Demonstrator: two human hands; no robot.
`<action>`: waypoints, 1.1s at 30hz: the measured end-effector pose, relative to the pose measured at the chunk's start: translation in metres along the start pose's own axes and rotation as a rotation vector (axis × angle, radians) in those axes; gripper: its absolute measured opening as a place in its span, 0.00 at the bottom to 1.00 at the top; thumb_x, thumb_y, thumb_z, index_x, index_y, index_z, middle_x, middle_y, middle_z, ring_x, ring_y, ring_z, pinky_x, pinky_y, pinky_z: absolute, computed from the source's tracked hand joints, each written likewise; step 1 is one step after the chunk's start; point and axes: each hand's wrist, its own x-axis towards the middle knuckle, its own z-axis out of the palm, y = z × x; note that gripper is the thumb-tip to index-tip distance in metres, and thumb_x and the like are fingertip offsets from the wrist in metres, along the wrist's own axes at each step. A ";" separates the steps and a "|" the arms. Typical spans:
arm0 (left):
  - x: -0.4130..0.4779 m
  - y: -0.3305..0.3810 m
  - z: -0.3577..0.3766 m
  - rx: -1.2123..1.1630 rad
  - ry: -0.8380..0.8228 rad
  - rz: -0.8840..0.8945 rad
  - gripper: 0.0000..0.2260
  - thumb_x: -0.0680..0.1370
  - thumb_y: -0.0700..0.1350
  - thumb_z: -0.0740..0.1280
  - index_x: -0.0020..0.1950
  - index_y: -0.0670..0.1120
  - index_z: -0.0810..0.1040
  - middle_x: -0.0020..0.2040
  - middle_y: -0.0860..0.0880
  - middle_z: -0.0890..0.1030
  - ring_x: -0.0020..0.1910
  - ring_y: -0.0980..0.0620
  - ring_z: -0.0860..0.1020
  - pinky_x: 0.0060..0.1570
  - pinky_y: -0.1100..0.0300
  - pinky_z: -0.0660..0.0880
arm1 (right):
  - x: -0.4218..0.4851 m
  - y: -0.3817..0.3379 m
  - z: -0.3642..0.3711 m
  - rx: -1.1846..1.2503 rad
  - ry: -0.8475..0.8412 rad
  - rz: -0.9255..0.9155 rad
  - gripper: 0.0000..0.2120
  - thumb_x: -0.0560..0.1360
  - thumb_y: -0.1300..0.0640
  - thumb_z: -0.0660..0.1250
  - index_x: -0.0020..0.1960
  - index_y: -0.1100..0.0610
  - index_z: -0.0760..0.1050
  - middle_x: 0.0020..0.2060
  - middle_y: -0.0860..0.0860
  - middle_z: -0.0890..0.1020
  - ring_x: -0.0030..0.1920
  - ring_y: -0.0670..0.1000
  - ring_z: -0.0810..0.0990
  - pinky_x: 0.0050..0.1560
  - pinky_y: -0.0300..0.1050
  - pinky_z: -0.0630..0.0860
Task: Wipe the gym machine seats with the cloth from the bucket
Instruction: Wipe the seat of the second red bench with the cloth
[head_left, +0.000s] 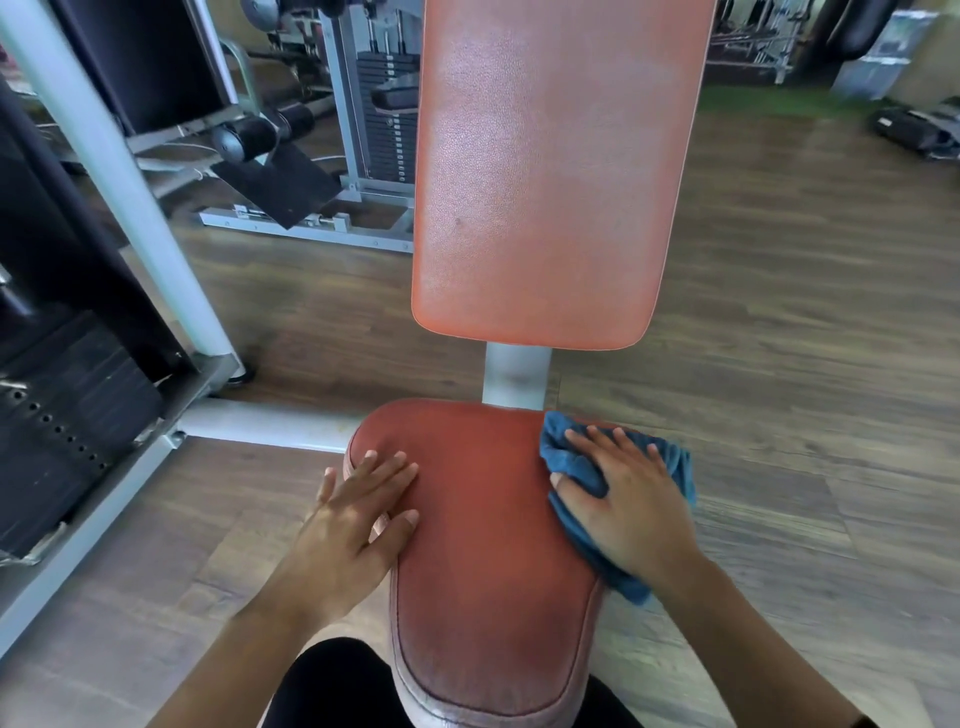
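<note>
A red padded seat (483, 525) fills the lower middle of the head view, with its tall red backrest (550, 171) rising behind it. A blue cloth (576, 467) lies bunched on the seat's right edge. My right hand (623, 499) presses flat on the cloth, fingers spread over it. My left hand (358, 514) rests flat on the seat's left edge with fingers apart, holding nothing. The bucket is out of view.
A grey machine frame (119, 171) and black weight stack (57, 431) stand close on the left. Another weight machine (374, 104) stands behind the backrest. Wooden floor (805, 338) spreads to the right, with dark gear (914, 130) at far right.
</note>
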 end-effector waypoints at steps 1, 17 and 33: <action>0.001 -0.001 0.000 -0.003 0.001 -0.003 0.29 0.71 0.67 0.50 0.71 0.60 0.64 0.72 0.65 0.60 0.74 0.66 0.50 0.71 0.63 0.37 | 0.010 0.006 0.000 -0.012 -0.010 0.022 0.32 0.73 0.33 0.52 0.74 0.44 0.60 0.74 0.45 0.62 0.75 0.48 0.54 0.75 0.50 0.44; 0.050 -0.011 0.008 0.009 0.030 -0.111 0.27 0.74 0.60 0.54 0.72 0.56 0.65 0.74 0.58 0.59 0.75 0.60 0.49 0.74 0.56 0.42 | 0.025 -0.039 0.021 -0.013 -0.079 -0.128 0.45 0.63 0.34 0.37 0.77 0.49 0.54 0.76 0.48 0.57 0.76 0.50 0.51 0.74 0.49 0.41; 0.061 -0.017 0.023 0.060 0.083 -0.121 0.33 0.72 0.65 0.43 0.73 0.54 0.65 0.72 0.62 0.57 0.75 0.60 0.49 0.73 0.57 0.42 | 0.057 -0.045 0.026 0.003 -0.096 -0.130 0.44 0.63 0.37 0.39 0.76 0.51 0.56 0.76 0.52 0.58 0.76 0.53 0.52 0.74 0.52 0.40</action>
